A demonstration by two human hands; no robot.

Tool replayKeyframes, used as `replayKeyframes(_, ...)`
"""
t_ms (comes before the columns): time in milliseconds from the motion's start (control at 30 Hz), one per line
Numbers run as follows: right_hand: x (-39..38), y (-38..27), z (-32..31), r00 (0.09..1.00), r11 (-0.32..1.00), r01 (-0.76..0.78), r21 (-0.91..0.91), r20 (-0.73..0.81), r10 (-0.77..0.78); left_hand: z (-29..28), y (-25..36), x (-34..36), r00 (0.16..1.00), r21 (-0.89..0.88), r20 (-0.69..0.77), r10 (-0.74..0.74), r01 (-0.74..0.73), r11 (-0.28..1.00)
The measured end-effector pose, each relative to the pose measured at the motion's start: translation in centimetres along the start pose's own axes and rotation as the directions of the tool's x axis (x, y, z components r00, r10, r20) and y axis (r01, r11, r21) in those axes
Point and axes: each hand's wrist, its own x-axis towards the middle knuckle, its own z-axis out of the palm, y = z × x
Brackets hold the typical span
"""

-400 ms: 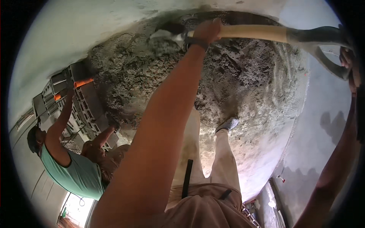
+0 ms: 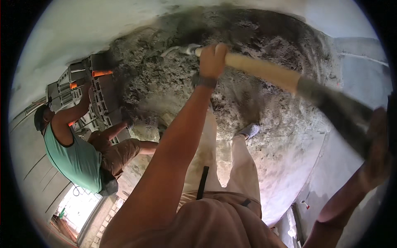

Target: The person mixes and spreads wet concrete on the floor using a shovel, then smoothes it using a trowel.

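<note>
The left hand (image 2: 213, 62), fingers clamped on the pale-wooden-shafted, black-gripped long shovel (image 2: 264, 73), is nearer its head; the shaft slants rightward above dark, lumpy material (image 2: 151, 72) to the right hand (image 2: 375, 142) (clamped too, though blurred).

Decent gap over the pale, dusty concrete floor (image 2: 285, 153), between the speckled pale-grey clog (image 2: 250, 130) and the smooth grey plastered wall (image 2: 359, 78) on the right. Far side, though? Barred by the black-gripped shovel with a yellow shaft (image 2: 264, 73), slanting from left hand (image 2: 214, 60) to right hand (image 2: 375, 149). Left's tighter: co-worker in a green sleeveless top (image 2: 71, 157), plus grey hollow concrete blocks (image 2: 108, 89).
</note>
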Motion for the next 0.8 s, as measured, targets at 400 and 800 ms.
replayKeyframes(400,-10.8,-2.0,0.9,0.994,0.986,0.037,0.164,0.094,-0.053,2.3,5.7,-9.1,0.922,-0.57,0.082,-0.378,0.354,0.741)
replayKeyframes(800,-6.2,3.6,-10.7,0.819,0.819,-0.496,-0.289,0.156,0.551,0.4,6.8,3.8,1.0,-0.331,-0.009,0.013,-0.016,0.944)
